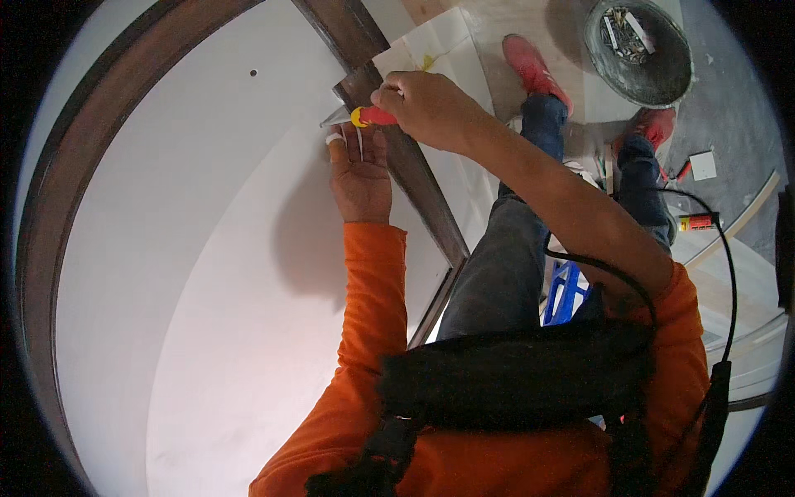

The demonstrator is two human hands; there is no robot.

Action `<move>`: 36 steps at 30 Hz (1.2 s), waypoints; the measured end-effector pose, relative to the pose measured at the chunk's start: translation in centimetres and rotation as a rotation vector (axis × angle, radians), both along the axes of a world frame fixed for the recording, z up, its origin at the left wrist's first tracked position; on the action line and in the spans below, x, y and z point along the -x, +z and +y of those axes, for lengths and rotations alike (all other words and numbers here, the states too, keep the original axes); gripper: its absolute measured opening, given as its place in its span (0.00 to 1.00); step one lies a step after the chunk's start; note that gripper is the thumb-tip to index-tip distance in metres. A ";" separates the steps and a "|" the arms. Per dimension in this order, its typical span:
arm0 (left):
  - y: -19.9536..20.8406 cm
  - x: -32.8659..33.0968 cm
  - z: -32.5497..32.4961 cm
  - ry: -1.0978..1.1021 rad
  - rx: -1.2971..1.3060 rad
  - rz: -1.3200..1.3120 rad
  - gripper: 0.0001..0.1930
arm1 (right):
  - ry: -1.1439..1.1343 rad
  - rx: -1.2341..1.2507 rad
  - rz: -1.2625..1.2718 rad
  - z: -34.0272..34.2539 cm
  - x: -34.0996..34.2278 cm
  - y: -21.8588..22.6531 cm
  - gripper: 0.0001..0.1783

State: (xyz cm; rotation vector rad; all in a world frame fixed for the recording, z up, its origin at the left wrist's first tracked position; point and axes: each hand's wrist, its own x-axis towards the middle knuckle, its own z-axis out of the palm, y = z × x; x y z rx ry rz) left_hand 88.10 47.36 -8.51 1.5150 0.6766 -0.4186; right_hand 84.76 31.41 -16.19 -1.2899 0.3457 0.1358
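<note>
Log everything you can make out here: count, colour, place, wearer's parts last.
Pointed metal tool: 1, red-yellow handle, right hand
Broad smooth panel: 1, white, left
Wooden frame: 1, dark brown, bordering panel
Round scrap bucket: 1, grey, upper right
Flat square plate: 1, white, right
Small cylinder: 1, red-yellow, below plate
Plastic object: 1, blue, beside legs
Thin cable: 1, black, right
Shoes: 2, red, top
Left hand: 1, bare, near tool
Right hand: 1, bare, gripping tool

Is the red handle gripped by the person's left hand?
No, the right hand grips the red handle, while the left hand has its fingers extended near the blade.
</note>
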 end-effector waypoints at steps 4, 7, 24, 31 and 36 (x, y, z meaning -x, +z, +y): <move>-0.2 -0.5 0.2 0.024 0.040 0.011 0.12 | 0.056 0.026 0.000 -0.9 0.0 1.0 0.17; -0.2 -0.8 0.0 0.075 0.108 0.012 0.11 | -0.087 0.323 -0.268 -0.6 0.6 1.0 0.08; -1.3 -0.6 -0.7 0.142 0.345 0.050 0.13 | -0.093 -0.261 0.294 -0.1 0.5 0.9 0.16; -1.0 -0.6 -2.2 0.115 0.296 0.072 0.13 | -0.346 0.070 -0.141 0.7 1.4 0.1 0.12; -1.8 -0.8 -1.3 0.077 0.285 0.084 0.13 | -0.235 -0.264 0.262 0.9 1.2 0.7 0.10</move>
